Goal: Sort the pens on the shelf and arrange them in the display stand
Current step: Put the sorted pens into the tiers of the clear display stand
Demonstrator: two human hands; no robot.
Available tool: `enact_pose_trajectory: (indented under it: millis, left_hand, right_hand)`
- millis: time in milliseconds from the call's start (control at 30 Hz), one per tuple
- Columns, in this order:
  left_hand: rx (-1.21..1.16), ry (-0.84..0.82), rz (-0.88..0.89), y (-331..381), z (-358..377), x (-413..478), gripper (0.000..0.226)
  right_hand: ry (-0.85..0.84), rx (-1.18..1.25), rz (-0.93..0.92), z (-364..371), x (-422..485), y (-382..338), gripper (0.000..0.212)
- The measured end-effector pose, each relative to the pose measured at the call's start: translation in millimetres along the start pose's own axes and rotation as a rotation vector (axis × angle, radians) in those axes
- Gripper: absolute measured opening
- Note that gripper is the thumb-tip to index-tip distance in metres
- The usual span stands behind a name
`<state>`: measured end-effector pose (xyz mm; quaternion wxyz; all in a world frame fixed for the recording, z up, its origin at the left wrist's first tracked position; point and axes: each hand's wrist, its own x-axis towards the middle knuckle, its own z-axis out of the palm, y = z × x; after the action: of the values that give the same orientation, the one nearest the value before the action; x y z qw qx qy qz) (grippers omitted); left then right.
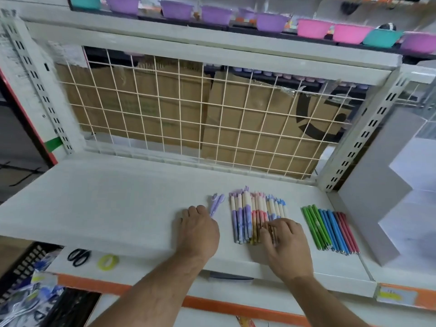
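Sorting is the step in hand. The pens lie on the shelf in three groups: purple pens on the left, a patterned row in the middle, a green, blue and red row on the right. The right grip lies flat-fingered on the patterned row, holding nothing. The left grip curls at the purple pens' ends; I cannot tell whether it pinches them. Next, probably, one colour must be gathered and carried right to the stand

We see even, soft overhead light on the white shelf, faint shadows, wide-angle bending and blur at edges.
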<state>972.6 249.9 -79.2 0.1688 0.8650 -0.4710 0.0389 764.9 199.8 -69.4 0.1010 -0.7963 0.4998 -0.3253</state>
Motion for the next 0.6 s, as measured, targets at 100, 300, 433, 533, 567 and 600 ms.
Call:
enact_pose_trajectory:
  millis: [100,300,433,533,567,600]
  left_hand:
    - [0.036,-0.023,0.007,1.2,0.9,-0.1,0.019]
    - [0.053,-0.069,0.014,2.3,-0.3,0.0,0.018]
    - [0.047,-0.066,-0.002,2.7,-1.5,-0.6,0.017]
    - [0.034,-0.050,-0.016,1.1,0.5,-0.9,0.013]
    - [0.026,-0.046,-0.017,0.3,1.1,-0.4,0.012]
    - [0.012,-0.051,-0.021,-0.6,0.8,-0.1,0.011]
  right_hand:
    - [0.001,0.001,0.000,0.5,0.2,0.7,0.011]
    - [0.001,-0.004,0.010,-0.7,-0.1,-1.5,0.012]
    - [0.001,0.003,0.020,-2.6,0.2,-3.2,0.012]
    - [0.005,0.004,0.023,-2.6,-0.1,-4.6,0.014]
    - [-0.001,0.003,0.018,-2.7,0.0,-4.6,0.015]
    - [-0.009,0.003,0.014,-3.2,0.2,-4.6,0.015]
